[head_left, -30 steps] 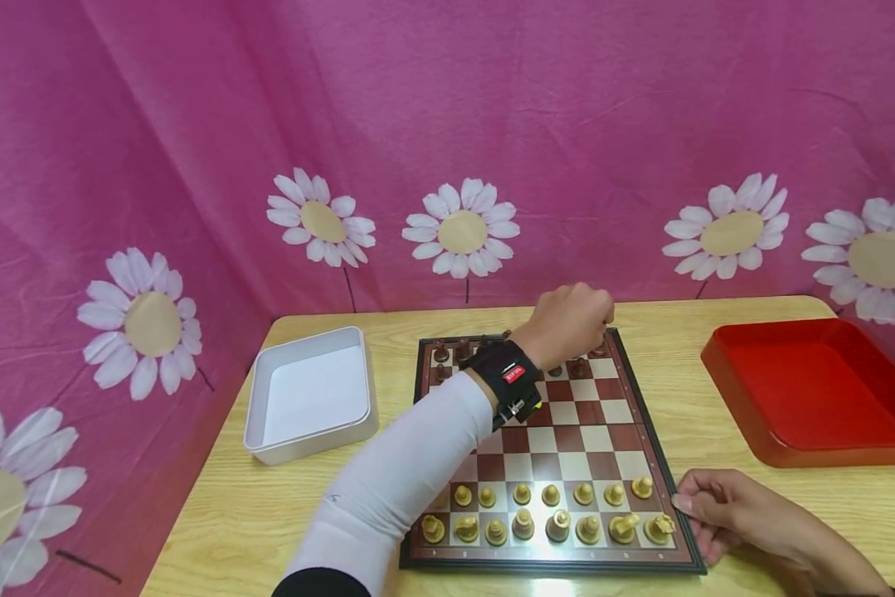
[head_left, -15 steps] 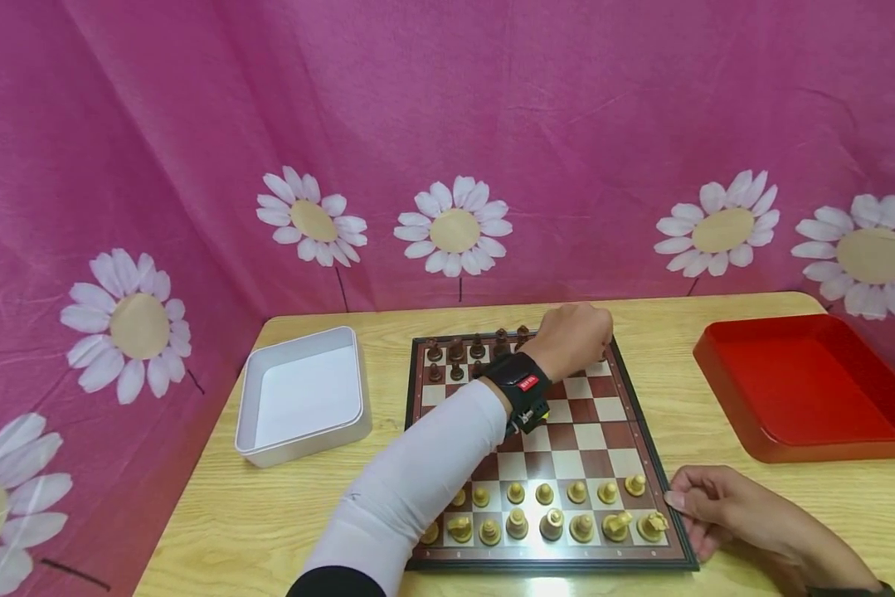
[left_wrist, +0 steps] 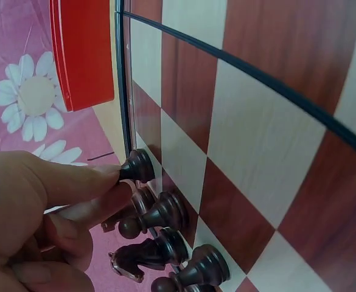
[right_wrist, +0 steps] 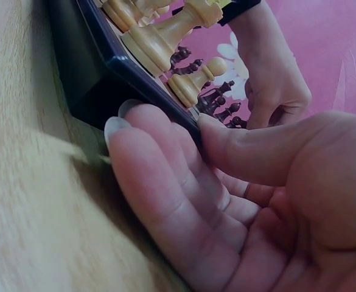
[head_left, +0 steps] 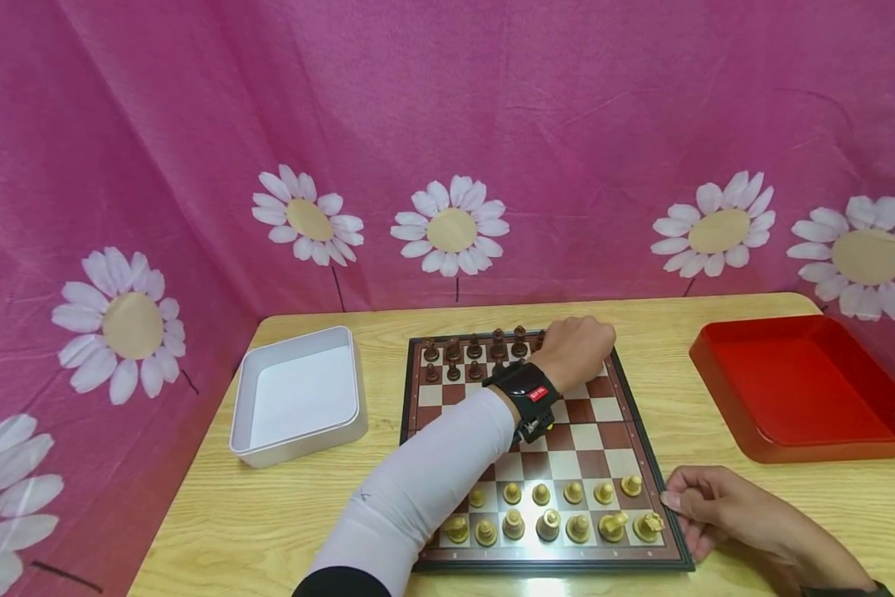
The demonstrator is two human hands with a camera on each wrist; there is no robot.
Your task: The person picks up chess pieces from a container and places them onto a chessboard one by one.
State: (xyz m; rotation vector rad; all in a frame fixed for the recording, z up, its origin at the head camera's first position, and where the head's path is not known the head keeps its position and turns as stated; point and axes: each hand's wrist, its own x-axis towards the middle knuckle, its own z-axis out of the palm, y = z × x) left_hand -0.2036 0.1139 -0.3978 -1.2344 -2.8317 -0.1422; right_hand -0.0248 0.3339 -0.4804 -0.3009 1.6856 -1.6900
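My left hand [head_left: 580,350], on a white-sleeved arm with a black wrist strap, reaches across the chessboard [head_left: 596,431] to its far right corner. In the left wrist view that hand [left_wrist: 114,182] pinches the head of a dark pawn [left_wrist: 139,166] beside the board's edge, with other dark pieces [left_wrist: 162,214] just below it. Dark pieces [head_left: 473,348] line the far rows and light pieces [head_left: 540,522] the near rows. My right hand [head_left: 686,507] lies at the board's near right corner. Its thumb [right_wrist: 238,149] and fingers [right_wrist: 147,158] grip the board's dark rim [right_wrist: 92,79].
A white square tray [head_left: 305,444] stands left of the board on the wooden table [head_left: 216,531]. A red tray [head_left: 805,448] stands at the right, also seen as the red tray [left_wrist: 83,55] in the left wrist view. Pink daisy-print cloth walls the table at back and left.
My left hand has sunk from above the far right back row onto the pawn row, uncovering more of the dark back row. The right hand has stayed at the board's corner.
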